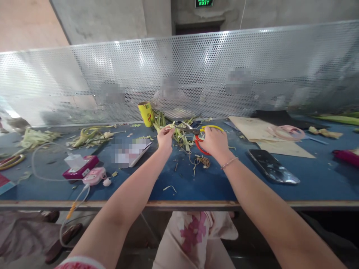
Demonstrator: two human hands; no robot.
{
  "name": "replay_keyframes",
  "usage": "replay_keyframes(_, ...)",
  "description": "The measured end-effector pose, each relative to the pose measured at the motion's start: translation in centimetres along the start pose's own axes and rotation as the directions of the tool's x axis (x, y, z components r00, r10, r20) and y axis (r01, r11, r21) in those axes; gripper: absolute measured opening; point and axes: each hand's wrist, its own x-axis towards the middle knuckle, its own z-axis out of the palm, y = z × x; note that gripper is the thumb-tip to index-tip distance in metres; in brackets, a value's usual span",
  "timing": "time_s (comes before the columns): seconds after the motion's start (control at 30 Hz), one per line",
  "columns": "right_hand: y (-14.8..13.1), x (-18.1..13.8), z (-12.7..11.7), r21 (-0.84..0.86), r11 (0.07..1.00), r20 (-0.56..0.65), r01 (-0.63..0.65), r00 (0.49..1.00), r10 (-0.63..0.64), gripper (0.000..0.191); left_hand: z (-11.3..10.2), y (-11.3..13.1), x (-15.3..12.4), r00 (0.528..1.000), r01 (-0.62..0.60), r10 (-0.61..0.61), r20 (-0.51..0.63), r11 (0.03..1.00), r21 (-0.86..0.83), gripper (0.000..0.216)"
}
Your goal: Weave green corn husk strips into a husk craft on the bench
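My right hand is closed round the yellow and red handles of a pair of scissors, whose blades point left toward my other hand. My left hand pinches a bunch of green leaf strips that lies across the blue table. The blades meet the strips just right of my left fingers. Cut scraps and a dry tangle lie beneath my right wrist.
A yellow roll stands behind the strips. A phone lies to the right, a card and pink gadgets with a cable to the left. Leaf piles, cardboard and a perforated metal screen lie beyond.
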Motion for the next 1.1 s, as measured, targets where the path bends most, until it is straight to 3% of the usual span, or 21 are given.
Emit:
replay_keyframes(0.3,0.1,0.3,0.0,0.064,0.998,0.006,-0.022,1.0,0.022,0.046,0.2,-0.6,-0.2,0.993,0.072,-0.062,0.1,0.993,-0.092,0.017)
replay_keyframes(0.5,1.0,0.9,0.1,0.267,0.945,0.212,-0.186,0.968,0.131,0.048,0.1,-0.2,-0.3,0.986,0.15,-0.138,0.093,0.979,-0.138,0.02)
replay_keyframes(0.7,1.5,1.4,0.5,0.354,0.905,0.295,-0.235,0.947,0.13,0.048,0.0,0.0,0.1,0.979,0.199,-0.187,0.078,0.961,-0.192,0.019)
replay_keyframes(0.93,2.5,1.8,1.1,0.342,0.922,0.317,-0.184,0.946,0.071,0.046,-0.5,0.3,1.2,0.989,0.144,-0.148,0.002,0.96,-0.239,0.019)
replay_keyframes(1.1,2.8,1.6,0.8,0.352,0.936,0.338,-0.011,0.934,-0.115,0.04,-1.2,0.3,2.5,0.981,0.055,-0.091,-0.174,0.979,-0.198,0.02)
